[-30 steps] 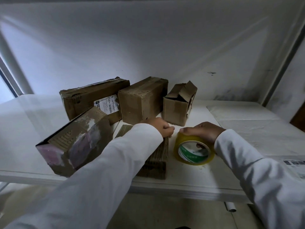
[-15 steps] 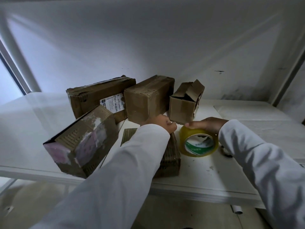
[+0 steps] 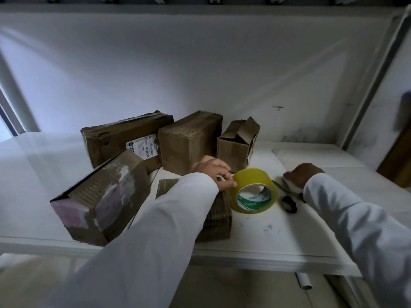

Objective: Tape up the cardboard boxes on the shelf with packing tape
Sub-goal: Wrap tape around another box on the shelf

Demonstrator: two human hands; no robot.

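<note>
A yellow roll of packing tape (image 3: 253, 190) stands tilted on edge on the white shelf (image 3: 289, 241). My left hand (image 3: 213, 172) grips the roll's left rim with thumb and fingers. Under my left sleeve lies a flat ribbed cardboard box (image 3: 219, 221). My right hand (image 3: 303, 174) rests palm down to the right of the roll, fingers bent over the tips of black-handled scissors (image 3: 289, 204); what it grips is hidden. A small box with open flaps (image 3: 238, 143) stands just behind the roll.
Three more cardboard boxes: a large one at the front left (image 3: 100, 196), a long labelled one at the back left (image 3: 124, 138), and one in the middle (image 3: 189, 141). The shelf's front edge runs below my arms. A white wall closes the back.
My right hand has let go of the tape roll and moved right to the scissors. My left hand has taken the roll, which now stands more upright.
</note>
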